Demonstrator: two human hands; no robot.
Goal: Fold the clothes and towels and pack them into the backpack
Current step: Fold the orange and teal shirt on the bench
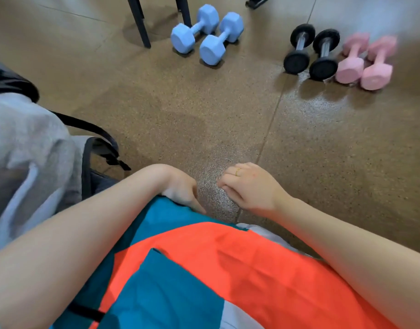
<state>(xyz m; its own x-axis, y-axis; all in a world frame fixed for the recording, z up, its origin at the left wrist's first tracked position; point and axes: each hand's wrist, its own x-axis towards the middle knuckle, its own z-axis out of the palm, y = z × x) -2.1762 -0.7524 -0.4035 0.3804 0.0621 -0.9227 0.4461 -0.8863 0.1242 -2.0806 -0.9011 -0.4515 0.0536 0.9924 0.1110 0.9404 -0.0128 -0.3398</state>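
Note:
A teal, orange and white garment (204,269) lies spread low in the view, right in front of me. My left hand (182,189) rests on its far teal edge with the fingers pointing down and to the right. My right hand (249,186), wearing a gold ring, hovers just right of it over the bare floor. Its fingers are curled and nothing shows in them. At the left a grey garment (26,150) is draped over the black backpack (95,162), whose straps and side stick out from under it.
On the speckled brown floor (204,115) ahead stand two blue dumbbells (206,34), two black dumbbells (311,52) and two pink dumbbells (365,62). Black furniture legs (140,22) stand at the top left.

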